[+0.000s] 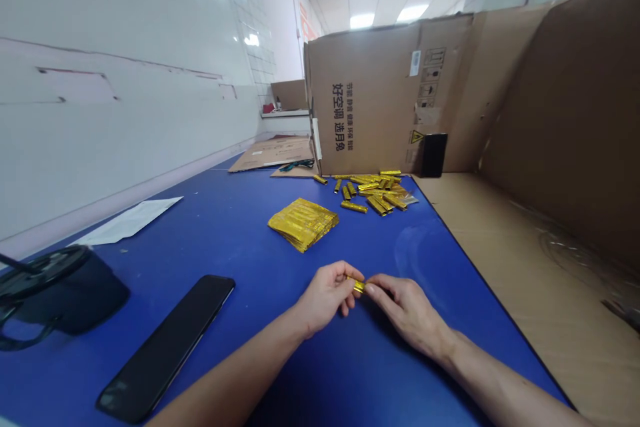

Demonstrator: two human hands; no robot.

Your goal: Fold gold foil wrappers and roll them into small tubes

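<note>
A small, shiny gold foil piece (359, 287) is pinched between the thumb and fingers of my left hand (323, 299). My right hand (411, 310) closes its thumb and index finger at the right end of the same piece; the fingertips hide part of it. Just beyond my hands lies a neat stack of flat gold foil sleeves (303, 221). Farther back, against the cardboard, is a loose heap of narrow gold pieces (383, 200), some with tube-like open ends.
A black phone (167, 350) and a dark mug (75, 290) occupy the left of the blue table (240, 233), with a white paper (133, 221) behind. A printed cardboard wall (380, 100) borders the back, a dark device (433, 155) against it. Brown cardboard (530, 267) lies right.
</note>
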